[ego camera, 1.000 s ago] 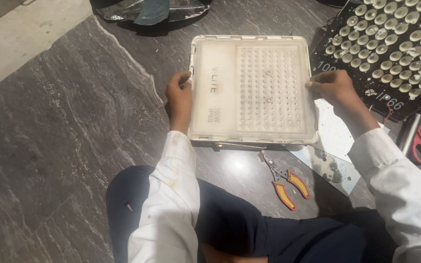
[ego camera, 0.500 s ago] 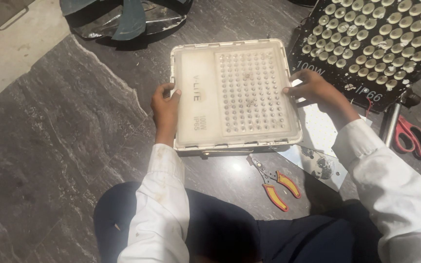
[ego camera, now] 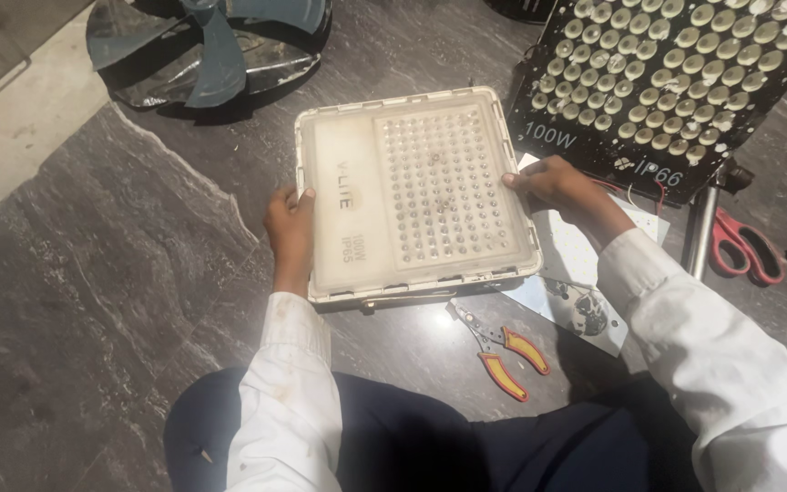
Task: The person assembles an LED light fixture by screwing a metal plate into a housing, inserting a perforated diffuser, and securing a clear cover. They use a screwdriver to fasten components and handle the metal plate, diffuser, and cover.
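A square white floodlight panel (ego camera: pixel 412 196) with a grid of small lenses lies flat on the dark stone floor in front of me. My left hand (ego camera: pixel 290 223) grips its left edge, fingers curled over the rim. My right hand (ego camera: pixel 553 189) holds its right edge near the middle. Both sleeves are white.
A black floodlight panel (ego camera: pixel 662 77) with many round lenses leans at the upper right, on a metal stand (ego camera: pixel 699 241). Red-handled scissors (ego camera: pixel 747 246) lie at the right. Pliers (ego camera: pixel 503 351) with orange-yellow grips lie just below the white panel. A fan blade assembly (ego camera: pixel 207 46) sits upper left. A small plate (ego camera: pixel 576 301) lies under my right forearm.
The view has shifted, so the panel and my hands sit a little lower and more central in frame. Both hands keep hold of the panel's two edges.
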Available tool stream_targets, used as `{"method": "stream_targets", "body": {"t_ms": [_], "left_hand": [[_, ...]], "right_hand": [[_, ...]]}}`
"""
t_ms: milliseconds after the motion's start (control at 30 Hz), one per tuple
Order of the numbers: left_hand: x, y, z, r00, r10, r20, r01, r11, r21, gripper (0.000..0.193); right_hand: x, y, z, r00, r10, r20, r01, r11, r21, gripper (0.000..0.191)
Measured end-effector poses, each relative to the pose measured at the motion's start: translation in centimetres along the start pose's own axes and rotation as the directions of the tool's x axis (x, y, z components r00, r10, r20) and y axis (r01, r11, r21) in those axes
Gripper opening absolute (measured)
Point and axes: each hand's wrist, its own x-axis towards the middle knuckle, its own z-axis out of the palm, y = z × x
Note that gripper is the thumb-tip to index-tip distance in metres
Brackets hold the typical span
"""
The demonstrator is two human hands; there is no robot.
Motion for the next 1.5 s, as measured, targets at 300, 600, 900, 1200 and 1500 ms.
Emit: {"method": "stream_targets", "body": {"t_ms": [300,600,900,1200,1500], "left_hand": [[0.3,0.5,0.8,0.985,0.170,0.009,-0.160,0.904,0.396,0.040],[0.5,0.2,1.1,0.986,0.160,0.044,-0.161,0.856,0.491,0.041],[0.3,1.1,1.7,0.993,0.121,0.001,-0.099,0.814,0.572,0.038],[-0.2,-0.2,1.4,0.991,0.136,0.009,-0.122,0.862,0.493,0.039],[-0.4,-2.6,1.3,0.990,0.143,0.003,-0.127,0.864,0.486,0.039]], "right_hand": [[-0.4,-2.1,1.1,0.990,0.139,-0.020,-0.139,0.990,-0.004,0.054],[-1.0,-1.2,0.8,0.999,0.037,0.029,-0.039,0.996,0.076,0.055],[-0.1,-3.9,2.1,0.981,0.092,-0.173,-0.115,0.984,-0.134,0.058],[3.0,-4.5,5.3,0.867,-0.212,-0.452,0.041,0.933,-0.358,0.078],[2.0,-4.5,5.7,0.845,-0.082,-0.528,-0.161,0.903,-0.398,0.069]]}}
